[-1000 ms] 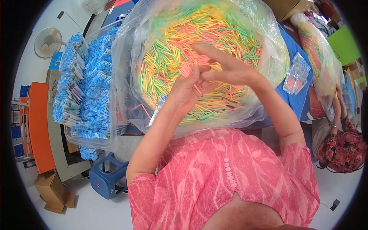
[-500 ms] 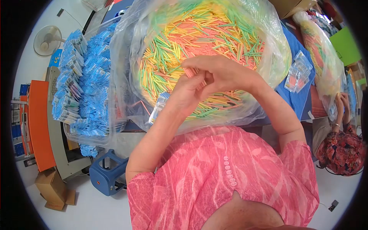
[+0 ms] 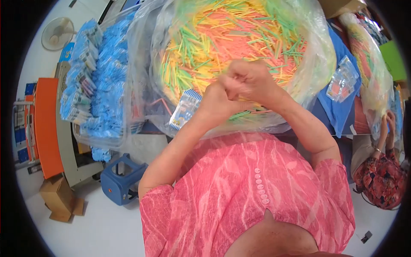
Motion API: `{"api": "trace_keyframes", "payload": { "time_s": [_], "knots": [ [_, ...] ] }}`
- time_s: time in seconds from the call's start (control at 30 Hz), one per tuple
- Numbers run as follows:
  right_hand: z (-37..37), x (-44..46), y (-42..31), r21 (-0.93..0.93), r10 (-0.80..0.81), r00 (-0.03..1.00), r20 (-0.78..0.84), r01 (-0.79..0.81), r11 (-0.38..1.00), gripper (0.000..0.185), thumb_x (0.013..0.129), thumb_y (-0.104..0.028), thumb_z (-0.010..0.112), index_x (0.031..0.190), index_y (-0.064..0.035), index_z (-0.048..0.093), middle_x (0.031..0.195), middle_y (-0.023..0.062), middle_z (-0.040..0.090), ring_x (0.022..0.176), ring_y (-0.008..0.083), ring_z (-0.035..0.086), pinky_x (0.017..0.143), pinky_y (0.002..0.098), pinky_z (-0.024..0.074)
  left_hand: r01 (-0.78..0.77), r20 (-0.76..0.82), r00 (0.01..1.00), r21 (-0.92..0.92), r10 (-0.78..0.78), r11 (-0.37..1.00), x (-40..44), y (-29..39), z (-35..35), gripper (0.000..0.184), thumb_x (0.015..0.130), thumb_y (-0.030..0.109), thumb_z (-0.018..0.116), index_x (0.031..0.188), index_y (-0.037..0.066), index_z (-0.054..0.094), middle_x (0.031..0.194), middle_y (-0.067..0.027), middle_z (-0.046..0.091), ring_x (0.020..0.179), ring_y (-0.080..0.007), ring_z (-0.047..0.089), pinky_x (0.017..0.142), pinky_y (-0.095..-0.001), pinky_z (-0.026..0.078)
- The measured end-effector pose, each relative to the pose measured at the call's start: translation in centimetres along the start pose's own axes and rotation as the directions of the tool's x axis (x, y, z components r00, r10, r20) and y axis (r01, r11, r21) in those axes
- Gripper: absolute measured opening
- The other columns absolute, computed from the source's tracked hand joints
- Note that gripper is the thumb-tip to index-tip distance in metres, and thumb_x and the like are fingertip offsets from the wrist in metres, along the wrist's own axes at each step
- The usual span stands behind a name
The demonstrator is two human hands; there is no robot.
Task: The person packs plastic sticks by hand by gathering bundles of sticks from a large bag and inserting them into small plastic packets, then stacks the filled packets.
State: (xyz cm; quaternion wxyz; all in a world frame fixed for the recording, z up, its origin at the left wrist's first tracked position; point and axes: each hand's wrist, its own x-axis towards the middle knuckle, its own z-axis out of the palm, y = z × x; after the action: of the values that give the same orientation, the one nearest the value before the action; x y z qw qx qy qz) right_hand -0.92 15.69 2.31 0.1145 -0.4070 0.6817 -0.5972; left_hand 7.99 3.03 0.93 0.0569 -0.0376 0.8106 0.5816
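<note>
Above a big clear plastic bag (image 3: 320, 55) filled with short, thin sticks (image 3: 233, 43) in pink, yellow and green, my two hands meet. My left hand (image 3: 215, 103) is closed, thumb up, around a small bundle of pink sticks (image 3: 232, 87), smeared by motion. The curled fingers of my right hand (image 3: 252, 80) close on the same bundle from the other side. A printed blue-and-white pouch (image 3: 186, 109) shows beside my left wrist at the bag's near edge; whether my left hand touches it is hidden.
At left, a clear bin (image 3: 102, 141) holds many blue-striped packets (image 3: 109, 81). A blue stool (image 3: 122, 180) stands below it. On the right, clear packets (image 3: 343, 81) lie on a blue cloth (image 3: 336, 109). Another person's hands (image 3: 387, 126) work at a second bag (image 3: 370, 77).
My view has shifted slightly. My hands remain together and now blur at the fingers, with the pink bundle less distinct. The pouch by my left wrist shows more of its printed face.
</note>
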Motion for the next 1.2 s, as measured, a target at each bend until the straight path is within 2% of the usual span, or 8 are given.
{"api": "trace_keyframes", "payload": {
  "time_s": [0.17,0.27,0.43,0.7,0.83,0.93,1.1,1.2],
  "knots": [
    [0.4,-0.5,0.9,-0.194,-0.127,0.992,-0.005,0.124,0.973,0.018,0.079,-0.011,0.072,0.074,-0.0032,0.057,0.059,0.0006,0.056,0.053,0.0051,0.053,0.047,0.0248,0.0411,-0.055,-0.055,0.998,-0.376,0.037,0.925,-1.6,-0.9,0.3,0.009,0.088,0.015,0.067,0.091,0.007,0.063,0.071,0.0039,0.052,0.064,-0.0071,0.050,0.056,-0.0266,0.042],
    [-0.7,-0.2,-0.6,0.111,0.145,0.971,0.189,-0.168,0.980,0.020,0.077,-0.009,0.075,0.071,-0.0027,0.057,0.067,-0.0001,0.059,0.057,0.0049,0.053,0.050,0.0222,0.0402,0.036,0.167,0.985,-0.441,0.043,0.897,-1.9,0.3,-0.8,0.014,0.093,0.018,0.062,0.096,0.005,0.061,0.073,0.0031,0.053,0.066,-0.0049,0.049,0.059,-0.0237,0.042],
    [-2.4,-1.3,-1.8,0.189,0.157,0.958,0.242,-0.205,0.960,0.015,0.077,-0.006,0.075,0.074,-0.0012,0.061,0.072,0.0013,0.061,0.061,0.0062,0.054,0.053,0.0216,0.0400,0.002,0.157,0.985,-0.437,0.075,0.900,-2.0,-1.1,-0.8,0.021,0.098,0.023,0.054,0.092,0.003,0.060,0.075,0.0008,0.058,0.065,-0.0065,0.053,0.057,-0.0213,0.043],
    [-2.9,-2.2,-0.7,0.081,-0.161,0.976,0.148,0.151,0.985,0.009,0.079,0.000,0.071,0.087,0.0001,0.068,0.074,0.0024,0.061,0.063,0.0082,0.056,0.054,0.0225,0.0410,-0.036,0.119,0.988,-0.456,0.101,0.889,-2.2,-0.9,-0.4,0.025,0.099,0.026,0.053,0.094,0.003,0.061,0.074,-0.0005,0.059,0.065,-0.0068,0.054,0.055,-0.0221,0.043],
    [-3.0,-2.5,-1.5,0.140,-0.017,0.991,0.135,-0.003,0.990,0.005,0.081,-0.001,0.070,0.083,0.0010,0.066,0.073,0.0021,0.061,0.064,0.0073,0.056,0.054,0.0221,0.0407,-0.008,0.116,0.991,-0.476,0.072,0.879,-2.3,-0.9,-0.5,0.026,0.099,0.027,0.053,0.096,0.003,0.061,0.075,-0.0012,0.060,0.065,-0.0071,0.054,0.056,-0.0222,0.044],
    [-3.9,-2.7,-1.3,0.319,0.275,0.961,-0.023,-0.254,0.913,0.007,0.083,-0.003,0.068,0.078,0.0010,0.064,0.070,0.0009,0.059,0.063,0.0059,0.053,0.054,0.0214,0.0393,0.049,0.058,0.998,-0.557,-0.021,0.829,-2.3,-1.3,-0.3,0.028,0.099,0.029,0.052,0.097,0.002,0.062,0.079,-0.0025,0.062,0.066,-0.0073,0.055,0.056,-0.0222,0.045],
    [-5.1,-3.0,-0.6,0.246,0.296,0.954,0.042,-0.297,0.923,0.010,0.084,-0.003,0.067,0.076,0.0004,0.063,0.068,-0.0003,0.057,0.061,0.0046,0.050,0.053,0.0207,0.0374,0.047,0.044,0.999,-0.428,-0.031,0.903,-2.7,-2.2,-0.9,0.028,0.099,0.029,0.052,0.098,0.002,0.063,0.083,-0.0037,0.065,0.068,-0.0074,0.057,0.058,-0.0221,0.047],
    [-4.8,-3.2,-0.8,0.027,0.160,0.976,0.149,-0.165,0.986,0.008,0.083,-0.003,0.068,0.077,0.0000,0.064,0.068,-0.0004,0.058,0.059,0.0043,0.048,0.052,0.0204,0.0363,-0.290,-0.132,0.953,-0.133,0.273,0.948,-2.7,-3.2,-0.2,0.024,0.099,0.023,0.052,0.101,0.002,0.064,0.086,-0.0036,0.067,0.068,-0.0076,0.057,0.061,-0.0223,0.049]
  ]
}}
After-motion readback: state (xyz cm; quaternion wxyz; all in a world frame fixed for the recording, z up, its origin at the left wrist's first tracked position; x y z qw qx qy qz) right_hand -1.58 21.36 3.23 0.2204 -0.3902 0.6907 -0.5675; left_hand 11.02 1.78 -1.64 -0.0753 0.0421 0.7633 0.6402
